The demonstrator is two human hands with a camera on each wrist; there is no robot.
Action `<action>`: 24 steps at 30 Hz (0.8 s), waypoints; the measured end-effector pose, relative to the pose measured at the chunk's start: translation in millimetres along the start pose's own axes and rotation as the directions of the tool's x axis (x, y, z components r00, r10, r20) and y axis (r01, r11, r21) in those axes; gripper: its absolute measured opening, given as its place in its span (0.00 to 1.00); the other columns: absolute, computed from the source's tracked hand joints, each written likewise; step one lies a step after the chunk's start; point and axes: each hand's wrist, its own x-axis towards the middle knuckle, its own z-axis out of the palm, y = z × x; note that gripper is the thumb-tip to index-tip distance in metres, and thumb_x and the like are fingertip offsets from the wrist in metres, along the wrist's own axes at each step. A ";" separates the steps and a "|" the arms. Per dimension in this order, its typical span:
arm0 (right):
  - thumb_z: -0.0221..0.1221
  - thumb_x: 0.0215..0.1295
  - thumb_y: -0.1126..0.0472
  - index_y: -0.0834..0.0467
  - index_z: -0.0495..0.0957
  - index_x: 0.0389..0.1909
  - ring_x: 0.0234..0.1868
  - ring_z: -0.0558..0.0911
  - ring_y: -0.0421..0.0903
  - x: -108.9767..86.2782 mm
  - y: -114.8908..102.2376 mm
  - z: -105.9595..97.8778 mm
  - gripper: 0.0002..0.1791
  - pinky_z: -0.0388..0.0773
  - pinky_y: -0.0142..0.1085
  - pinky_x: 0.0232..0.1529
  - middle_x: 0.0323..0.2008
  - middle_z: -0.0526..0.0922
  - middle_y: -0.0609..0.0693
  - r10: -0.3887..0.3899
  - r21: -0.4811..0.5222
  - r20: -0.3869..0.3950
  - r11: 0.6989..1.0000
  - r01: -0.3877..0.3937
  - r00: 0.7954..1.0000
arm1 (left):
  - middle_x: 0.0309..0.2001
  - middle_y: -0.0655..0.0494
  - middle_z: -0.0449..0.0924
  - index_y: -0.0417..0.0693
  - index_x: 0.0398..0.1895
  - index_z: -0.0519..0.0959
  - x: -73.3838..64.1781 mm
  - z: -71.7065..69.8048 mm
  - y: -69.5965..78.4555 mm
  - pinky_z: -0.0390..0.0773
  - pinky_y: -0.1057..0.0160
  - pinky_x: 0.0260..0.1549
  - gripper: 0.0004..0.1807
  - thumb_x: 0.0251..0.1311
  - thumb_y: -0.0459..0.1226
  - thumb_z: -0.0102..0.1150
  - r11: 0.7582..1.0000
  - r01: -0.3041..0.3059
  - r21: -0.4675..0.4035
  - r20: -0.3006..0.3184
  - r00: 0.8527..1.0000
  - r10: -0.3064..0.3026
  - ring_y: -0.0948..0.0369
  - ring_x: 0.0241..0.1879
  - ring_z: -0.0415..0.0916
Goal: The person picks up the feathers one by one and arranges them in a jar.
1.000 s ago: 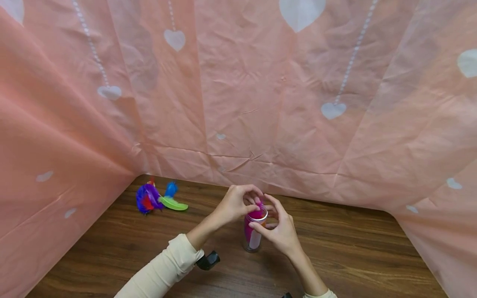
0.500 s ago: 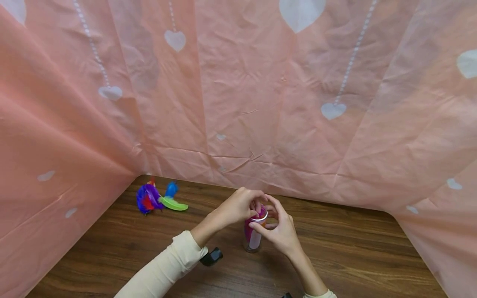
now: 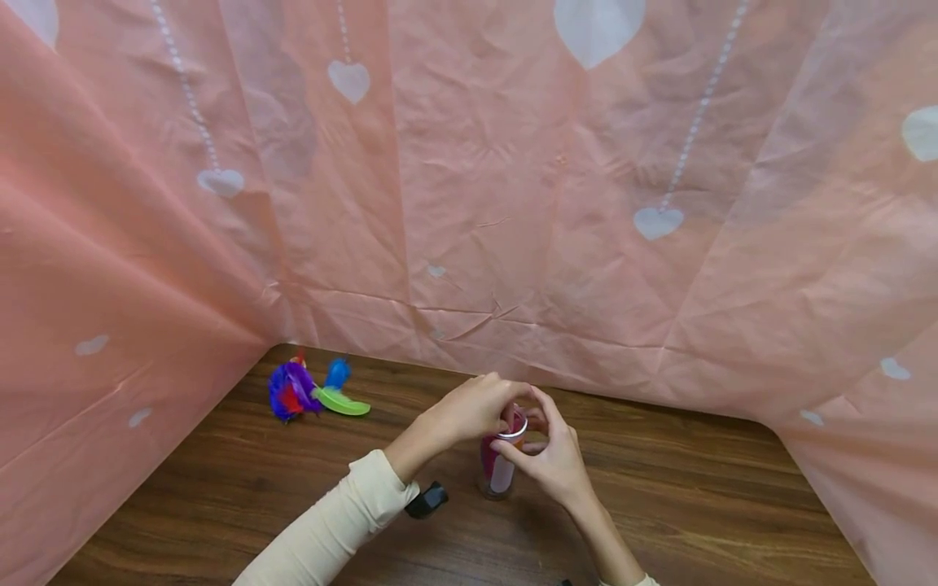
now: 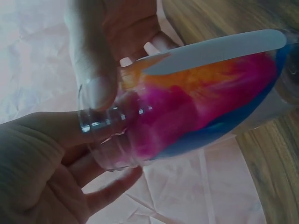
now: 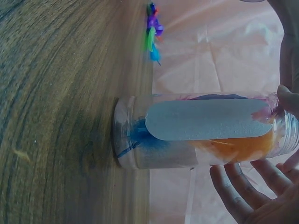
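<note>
The right hand (image 3: 555,457) curls its fingers round the upright clear jar (image 3: 502,472) on the bench (image 3: 659,480); the left hand (image 3: 472,411) reaches inside, pinch hidden, apparently packing feathers (image 4: 173,116); next calls for gentle pressing.

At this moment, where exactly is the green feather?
In the head view, the green feather lies on the table, to the left of the jar, beside the purple feathers and just below the blue feather.
</note>
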 end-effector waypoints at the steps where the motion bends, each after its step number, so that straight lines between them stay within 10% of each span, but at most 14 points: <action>1: 0.79 0.52 0.67 0.58 0.68 0.71 0.45 0.87 0.56 -0.4 0.2 0.1 0.45 0.88 0.41 0.36 0.45 0.87 0.56 -0.001 -0.001 0.000 1.000 0.001 1.000 | 0.28 0.57 0.87 0.45 0.58 0.82 -0.2 -0.3 0.1 0.74 0.75 0.24 0.26 0.54 0.21 0.69 1.000 -0.002 -0.006 0.009 1.000 0.002 0.69 0.26 0.80; 7: 0.78 0.53 0.67 0.61 0.65 0.74 0.47 0.87 0.61 -0.5 0.8 0.3 0.48 0.88 0.42 0.36 0.50 0.85 0.61 -0.019 -0.007 0.000 1.000 0.019 1.000 | 0.35 0.48 0.89 0.37 0.58 0.81 -3.3 -1.1 -3.2 0.78 0.76 0.30 0.23 0.57 0.18 0.65 0.989 -0.077 -0.122 0.033 0.996 0.082 0.62 0.33 0.87; 16: 0.78 0.53 0.66 0.58 0.65 0.74 0.46 0.88 0.60 0.3 0.9 -0.1 0.48 0.88 0.42 0.36 0.48 0.87 0.62 -0.027 -0.009 0.005 1.000 0.027 1.000 | 0.36 0.48 0.89 0.34 0.51 0.83 -9.2 -2.2 -13.4 0.81 0.75 0.37 0.17 0.59 0.17 0.62 0.960 -0.192 -0.206 -0.183 0.971 0.155 0.58 0.38 0.87; 24: 0.78 0.52 0.67 0.61 0.63 0.74 0.46 0.87 0.63 0.3 0.2 0.7 0.49 0.88 0.41 0.35 0.48 0.86 0.64 -0.021 -0.009 0.007 1.000 0.021 1.000 | 0.36 0.47 0.89 0.33 0.49 0.82 -14.9 -4.6 -19.1 0.83 0.71 0.40 0.15 0.60 0.18 0.64 0.954 -0.214 -0.212 -0.233 0.959 0.163 0.55 0.38 0.88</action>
